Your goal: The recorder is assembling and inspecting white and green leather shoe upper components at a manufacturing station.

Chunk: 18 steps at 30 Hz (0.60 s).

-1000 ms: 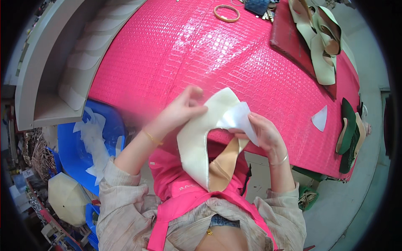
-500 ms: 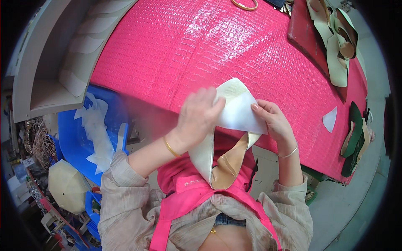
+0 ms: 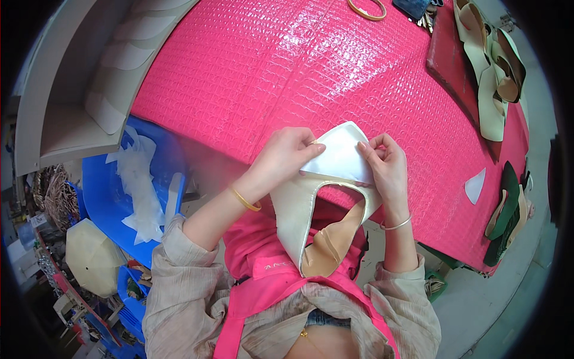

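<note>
A cream shoe upper (image 3: pixel 293 206) with a tan lining (image 3: pixel 326 244) hangs between my hands, over the near edge of the pink table. Its pointed toe end faces away from me. Over that toe lies a smooth white toe-shaped piece (image 3: pixel 341 157), nearly matching its outline. My left hand (image 3: pixel 290 152) is closed, thumb and fingers pinching the left edge of the white piece and upper. My right hand (image 3: pixel 387 164) pinches the right edge, thumb on the white surface. The fingers underneath are hidden.
The pink-covered table (image 3: pixel 269 78) carries a loose white piece (image 3: pixel 475 186), green and cream shoe parts (image 3: pixel 508 209), a tape roll (image 3: pixel 366 9) and a red board (image 3: pixel 454 78) with cream uppers (image 3: pixel 491 102). To the left are a grey shelf (image 3: pixel 66 143) and a blue chair (image 3: pixel 107 206) holding white pieces.
The white piece has shifted away from me onto the pointed toe, uncovering the upper's opening edge. My left hand, blurred before, now pinches the edge. The view has turned slightly.
</note>
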Each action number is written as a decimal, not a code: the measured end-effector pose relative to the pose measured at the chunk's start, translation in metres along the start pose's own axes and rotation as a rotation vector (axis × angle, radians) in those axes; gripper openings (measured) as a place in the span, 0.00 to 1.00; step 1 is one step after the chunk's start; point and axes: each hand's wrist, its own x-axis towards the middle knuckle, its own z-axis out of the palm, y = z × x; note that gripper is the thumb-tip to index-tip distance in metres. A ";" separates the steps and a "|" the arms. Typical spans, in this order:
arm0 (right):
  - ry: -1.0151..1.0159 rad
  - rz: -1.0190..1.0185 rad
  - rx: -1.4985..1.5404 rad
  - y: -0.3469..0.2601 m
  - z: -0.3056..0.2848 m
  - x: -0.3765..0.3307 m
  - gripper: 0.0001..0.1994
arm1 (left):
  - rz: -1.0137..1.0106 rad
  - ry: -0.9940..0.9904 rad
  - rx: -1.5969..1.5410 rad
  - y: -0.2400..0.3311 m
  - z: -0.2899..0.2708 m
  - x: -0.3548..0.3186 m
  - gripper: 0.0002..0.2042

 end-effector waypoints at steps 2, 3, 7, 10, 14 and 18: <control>0.001 0.016 0.025 -0.001 0.002 0.000 0.09 | -0.059 -0.002 -0.014 0.003 -0.002 0.000 0.12; 0.002 0.026 0.048 -0.003 0.002 0.000 0.09 | -0.062 -0.004 -0.014 0.005 -0.002 0.000 0.12; 0.004 0.048 0.031 -0.005 -0.001 0.000 0.09 | -0.052 -0.001 0.075 0.010 0.001 0.001 0.12; -0.006 0.061 0.004 -0.005 -0.002 0.002 0.08 | -0.031 -0.002 0.135 0.015 0.002 0.001 0.11; 0.014 0.042 -0.093 -0.007 0.001 0.003 0.08 | 0.166 0.181 0.704 0.009 0.013 -0.002 0.09; 0.038 0.010 -0.245 -0.014 0.004 0.000 0.12 | 0.579 0.274 0.973 0.009 0.005 -0.023 0.14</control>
